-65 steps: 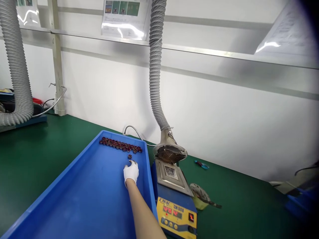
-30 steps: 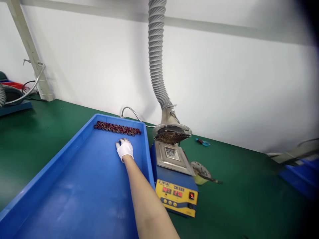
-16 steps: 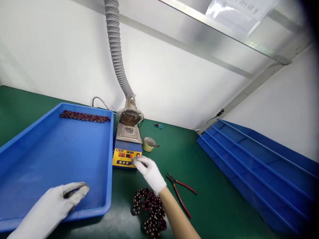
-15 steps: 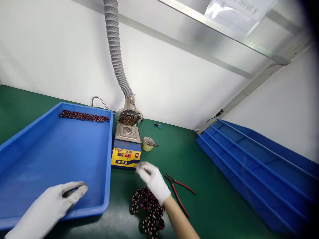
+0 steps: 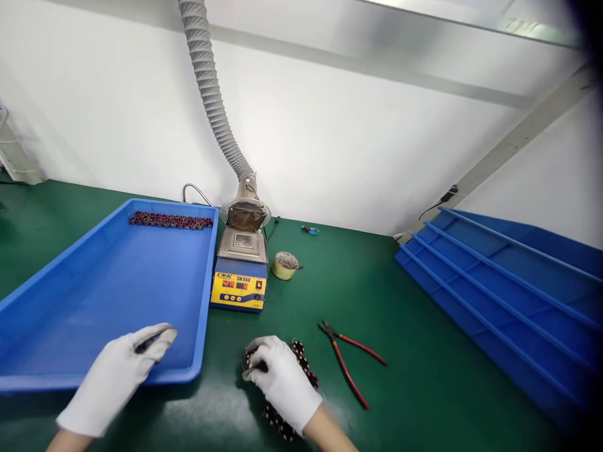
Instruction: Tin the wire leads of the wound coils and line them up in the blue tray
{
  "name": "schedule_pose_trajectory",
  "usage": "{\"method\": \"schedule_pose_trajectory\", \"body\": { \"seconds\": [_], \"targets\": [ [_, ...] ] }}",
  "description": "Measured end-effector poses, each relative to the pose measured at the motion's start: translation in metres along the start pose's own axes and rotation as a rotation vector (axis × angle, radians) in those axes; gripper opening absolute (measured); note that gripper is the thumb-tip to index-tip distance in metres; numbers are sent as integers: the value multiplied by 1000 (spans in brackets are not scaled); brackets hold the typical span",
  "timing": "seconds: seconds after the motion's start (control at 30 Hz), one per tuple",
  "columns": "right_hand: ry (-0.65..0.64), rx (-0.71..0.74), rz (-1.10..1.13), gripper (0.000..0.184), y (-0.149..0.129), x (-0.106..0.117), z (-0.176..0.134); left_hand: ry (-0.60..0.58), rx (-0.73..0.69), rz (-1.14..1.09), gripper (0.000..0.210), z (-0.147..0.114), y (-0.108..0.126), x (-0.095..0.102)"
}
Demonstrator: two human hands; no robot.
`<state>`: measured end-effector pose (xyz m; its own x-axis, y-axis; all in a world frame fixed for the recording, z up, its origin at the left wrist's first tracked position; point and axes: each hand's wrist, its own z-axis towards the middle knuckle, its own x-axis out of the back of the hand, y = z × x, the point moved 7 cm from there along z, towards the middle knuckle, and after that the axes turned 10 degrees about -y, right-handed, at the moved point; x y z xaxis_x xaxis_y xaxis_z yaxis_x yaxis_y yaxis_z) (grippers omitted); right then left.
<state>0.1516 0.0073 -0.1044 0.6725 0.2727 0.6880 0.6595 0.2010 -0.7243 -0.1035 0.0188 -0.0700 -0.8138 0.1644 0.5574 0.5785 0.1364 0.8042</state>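
My right hand [image 5: 281, 380], in a white glove, is over a pile of small dark round coil-like parts [image 5: 277, 422] with copper-coloured dots. Its thumb and fingers close around one such part [image 5: 247, 359] at the left edge of the pile, and the hand hides much of the rest. My left hand [image 5: 123, 371], gloved too, hovers over the near right corner of the blue tray [image 5: 205, 314]. Its fingers are curled together, and what they may hold is too dark to make out. Tight rows of similar coil-like parts [image 5: 170, 221] stand along the tray's far end.
A solder pot [image 5: 239, 290] with a lit display stands right of the tray, under a grey duct hose [image 5: 207, 75]. Beside it is a small yellowish cup [image 5: 284, 266]. Red-handled pliers [image 5: 351, 364] lie right of the pile. Stacked blue trays [image 5: 494, 314] lean at the right.
My right hand has come down from in front of the solder pot onto the pile and closed on a part there. My left hand stays over the tray corner. The view has shifted slightly.
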Motion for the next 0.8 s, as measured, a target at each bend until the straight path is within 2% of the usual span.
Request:
{"method": "schedule_pose_trajectory", "body": {
  "seconds": [0.1,0.17,0.2,0.27,0.33,0.4,0.47,0.53,0.7,0.73,0.8],
  "targets": [
    [169,19,617,15,-10,35,12,-122,-104,-35,37,0,31,-21],
    [243,52,920,19,-28,58,25,-80,-250,25,37,-1,67,-29],
    [288,66,1030,24,-38,69,31,-15,-387,92,36,-3,90,-32],
    [356,95,1203,35,-58,85,41,192,-682,294,43,-14,134,-36],
    [398,164,1281,42,-76,94,47,426,-892,426,49,-25,165,-39],
    [464,250,1230,42,-85,98,48,623,-1005,458,44,-31,179,-38],
    [542,319,1124,36,-87,100,45,691,-1078,415,37,-29,182,-36],
    [534,384,1061,34,-87,101,42,617,-1112,264,35,-20,178,-33],
    [264,565,859,25,-92,117,39,77,-994,-307,30,13,166,-43],
    [246,581,817,21,-92,120,39,12,-981,-370,29,14,166,-46],
    [248,572,790,12,-89,123,40,-7,-1003,-377,31,12,171,-46]
  ]
}}
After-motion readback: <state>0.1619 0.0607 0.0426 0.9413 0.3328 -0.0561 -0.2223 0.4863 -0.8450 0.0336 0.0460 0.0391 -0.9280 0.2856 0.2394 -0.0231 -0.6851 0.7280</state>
